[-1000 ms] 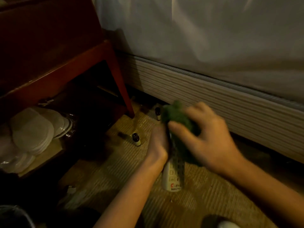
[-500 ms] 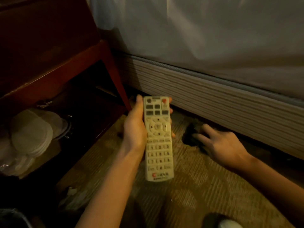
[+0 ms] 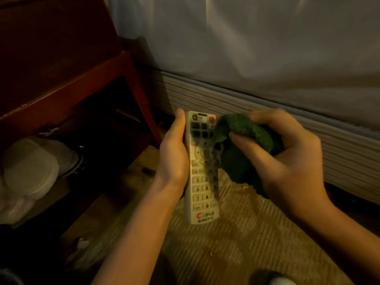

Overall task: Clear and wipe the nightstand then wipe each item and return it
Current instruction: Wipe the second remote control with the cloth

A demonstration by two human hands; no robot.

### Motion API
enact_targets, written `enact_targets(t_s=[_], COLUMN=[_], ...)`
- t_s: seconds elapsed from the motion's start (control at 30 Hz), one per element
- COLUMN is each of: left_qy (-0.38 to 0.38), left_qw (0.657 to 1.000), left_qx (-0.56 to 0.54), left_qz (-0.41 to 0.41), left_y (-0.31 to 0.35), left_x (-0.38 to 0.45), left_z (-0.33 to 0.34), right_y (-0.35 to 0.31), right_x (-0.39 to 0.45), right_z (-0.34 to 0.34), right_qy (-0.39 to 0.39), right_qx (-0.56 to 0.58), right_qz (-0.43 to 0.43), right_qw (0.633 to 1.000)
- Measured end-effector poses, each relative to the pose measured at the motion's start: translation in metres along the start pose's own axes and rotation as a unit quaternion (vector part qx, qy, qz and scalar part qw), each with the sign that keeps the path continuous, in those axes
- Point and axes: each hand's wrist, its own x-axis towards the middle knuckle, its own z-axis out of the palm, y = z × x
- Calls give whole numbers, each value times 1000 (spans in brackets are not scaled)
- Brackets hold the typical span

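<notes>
Above the carpet, the left hand point(image 3: 173, 159) grips the white remote point(image 3: 202, 171) by its long edge, buttons up; light and rigid, it seems best clamped by the sides. Just beside it, the right hand point(image 3: 287, 161) clutches a soft green cloth point(image 3: 244, 140) touching the keypad. Beyond stands the red nightstand point(image 3: 86, 85).

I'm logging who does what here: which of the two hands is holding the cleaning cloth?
The right hand grips the bunched green cloth against the buttons; the left hand only holds the white remote control by its edge.
</notes>
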Motion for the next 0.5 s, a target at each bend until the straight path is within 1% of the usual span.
enact_targets(t_s=[0.03, 0.1, 0.17, 0.2, 0.27, 0.33, 0.4, 0.43, 0.47, 0.5], left_qy=[-5, 1, 13, 10, 14, 33, 31, 29, 27, 30], left_qw=[1000, 999, 999, 999, 1000, 999, 999, 999, 999, 998], left_qx=[-25, -52, -51, -52, -18, 16, 25, 30, 38, 49], left_qz=[-12, -5, 8, 1, -18, -33, -12, 6, 16, 17], left_y=[-2, -6, -11, -13, -14, -12, -8, -6, -5, -7], left_x=[-1, -2, -2, -2, -3, -4, -5, -5, -4, -3], left_z=[3, 6, 6, 5, 1, -5, -12, -14, -16, -17], right_y=[-5, -10, -3, 4, 21, 45, 71, 80, 82, 77], right_x=[-1, -3, -6, -7, -11, -17, -24, -27, -29, -27], right_z=[2, 10, 17, 19, 19, 12, 5, 0, -4, -7], right_qy=[-14, -51, -79, -82, -87, -110, -159, -177, -174, -152], right_qx=[-16, -57, -105, -132, -183, -235, -316, -334, -323, -289], right_qz=[-31, -107, -158, -180, -213, -197, -146, -113, -80, -57], right_qw=[999, 991, 979, 971, 956, 946, 924, 919, 927, 943])
